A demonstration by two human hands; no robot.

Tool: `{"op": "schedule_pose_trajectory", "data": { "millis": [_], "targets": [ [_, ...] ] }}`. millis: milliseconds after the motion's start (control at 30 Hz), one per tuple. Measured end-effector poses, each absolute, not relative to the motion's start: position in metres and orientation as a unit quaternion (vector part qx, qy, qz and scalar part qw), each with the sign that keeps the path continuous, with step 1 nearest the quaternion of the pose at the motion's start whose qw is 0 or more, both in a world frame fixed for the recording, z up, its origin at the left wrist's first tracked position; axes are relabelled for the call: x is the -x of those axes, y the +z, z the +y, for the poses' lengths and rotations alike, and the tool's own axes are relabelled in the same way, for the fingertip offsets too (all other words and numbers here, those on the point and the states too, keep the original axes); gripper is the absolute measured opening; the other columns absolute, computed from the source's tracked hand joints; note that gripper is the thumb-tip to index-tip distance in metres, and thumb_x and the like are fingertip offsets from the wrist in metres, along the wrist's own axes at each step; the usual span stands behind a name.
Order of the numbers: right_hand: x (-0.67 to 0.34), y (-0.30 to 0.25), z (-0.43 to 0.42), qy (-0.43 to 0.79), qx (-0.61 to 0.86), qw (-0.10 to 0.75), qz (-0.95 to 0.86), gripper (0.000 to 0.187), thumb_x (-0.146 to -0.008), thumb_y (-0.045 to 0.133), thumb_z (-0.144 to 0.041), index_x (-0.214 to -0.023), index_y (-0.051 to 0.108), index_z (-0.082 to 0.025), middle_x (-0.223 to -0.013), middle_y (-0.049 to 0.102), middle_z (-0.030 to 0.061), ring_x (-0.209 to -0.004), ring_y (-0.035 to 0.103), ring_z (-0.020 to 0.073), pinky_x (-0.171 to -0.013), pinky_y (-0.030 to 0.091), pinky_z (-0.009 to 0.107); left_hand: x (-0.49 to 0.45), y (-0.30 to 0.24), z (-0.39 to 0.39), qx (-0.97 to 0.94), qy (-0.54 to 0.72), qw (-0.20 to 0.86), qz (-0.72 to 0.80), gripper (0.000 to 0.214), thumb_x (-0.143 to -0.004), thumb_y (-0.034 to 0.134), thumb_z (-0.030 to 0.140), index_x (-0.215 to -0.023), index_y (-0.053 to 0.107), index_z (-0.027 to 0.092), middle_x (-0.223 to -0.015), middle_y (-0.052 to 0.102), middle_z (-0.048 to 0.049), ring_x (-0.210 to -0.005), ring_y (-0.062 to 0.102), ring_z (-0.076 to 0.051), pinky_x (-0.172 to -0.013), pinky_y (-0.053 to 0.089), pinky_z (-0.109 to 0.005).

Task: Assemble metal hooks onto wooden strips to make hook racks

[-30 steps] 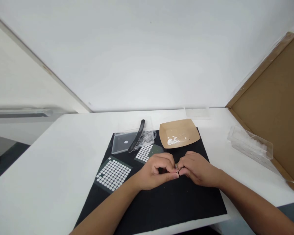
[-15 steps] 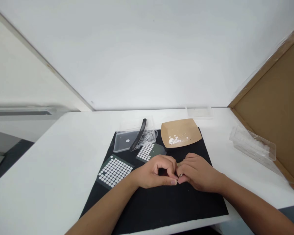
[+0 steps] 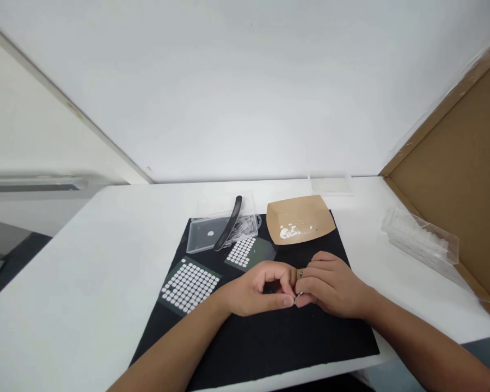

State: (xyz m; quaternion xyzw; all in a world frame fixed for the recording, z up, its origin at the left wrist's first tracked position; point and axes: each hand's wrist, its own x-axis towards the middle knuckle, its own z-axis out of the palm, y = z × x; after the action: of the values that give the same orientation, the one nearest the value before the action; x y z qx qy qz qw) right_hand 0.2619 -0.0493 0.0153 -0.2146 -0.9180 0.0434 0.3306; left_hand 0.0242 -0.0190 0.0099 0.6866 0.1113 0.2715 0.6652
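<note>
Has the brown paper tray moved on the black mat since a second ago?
No. The brown paper tray sits at the black mat's far right corner, as before.

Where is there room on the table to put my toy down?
The white table left of the black mat is bare, and so is the mat's near part in front of the hands. It is crowded behind the hands: sticker sheets, a clear box and a paper tray sit close together.

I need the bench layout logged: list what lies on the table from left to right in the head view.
Large dot sheet → clear plastic case → small dot sheet → brown paper tray → clear box by the cardboard.
</note>
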Motion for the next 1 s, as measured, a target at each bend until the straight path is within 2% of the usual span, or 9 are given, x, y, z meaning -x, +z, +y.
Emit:
{"op": "schedule_pose_trajectory", "data": {
  "millis": [200,400,633,1000],
  "targets": [
    [-0.263,0.0182,-0.0489,0.012,0.218,0.328,-0.919,0.025,-0.116,0.05,-0.028,-0.097,0.063,-0.019,-0.077,0.07,-0.0015,-0.07,0.06,0.014,-0.073,0.04,0.033,-0.026,0.0037,-0.0209,-0.712,0.291,0.627,0.125,0.029,-0.105,0.067,0.039,-0.089,0.059,0.017,-0.086,0.064,-0.0051,-0.076,0.059,-0.014,-0.071,0.049,-0.026],
    [-0.264,0.0176,-0.0466,0.015,0.225,0.332,-0.916,0.026,-0.116,0.051,-0.032,-0.097,0.063,-0.018,-0.078,0.071,-0.0011,-0.07,0.061,0.0136,-0.073,0.042,0.032,-0.0244,0.0021,-0.0212,-0.735,0.316,0.578,0.16,0.02,-0.104,0.065,0.031,-0.091,0.061,0.016,-0.086,0.066,-0.0062,-0.074,0.06,-0.015,-0.07,0.049,-0.026],
    [-0.2667,0.0183,-0.0436,0.031,0.238,0.341,-0.909,0.02,-0.116,0.054,-0.031,-0.103,0.063,-0.019,-0.079,0.073,-0.0011,-0.07,0.063,0.0133,-0.073,0.042,0.031,-0.0241,0.0098,-0.0245,-0.722,0.3,0.581,0.225,0.022,-0.106,0.062,0.035,-0.095,0.063,0.016,-0.09,0.066,-0.0056,-0.069,0.058,-0.012,-0.06,0.047,-0.022],
    [-0.2676,0.0176,-0.041,0.043,0.244,0.338,-0.908,0.02,-0.115,0.055,-0.031,-0.1,0.062,-0.019,-0.079,0.071,-0.0012,-0.068,0.062,0.0136,-0.072,0.042,0.031,-0.0248,0.0101,-0.0245,-0.754,0.274,0.541,0.254,0.02,-0.108,0.055,0.033,-0.098,0.061,0.016,-0.087,0.061,-0.002,-0.06,0.056,-0.009,-0.056,0.048,-0.021]
  ]
}}
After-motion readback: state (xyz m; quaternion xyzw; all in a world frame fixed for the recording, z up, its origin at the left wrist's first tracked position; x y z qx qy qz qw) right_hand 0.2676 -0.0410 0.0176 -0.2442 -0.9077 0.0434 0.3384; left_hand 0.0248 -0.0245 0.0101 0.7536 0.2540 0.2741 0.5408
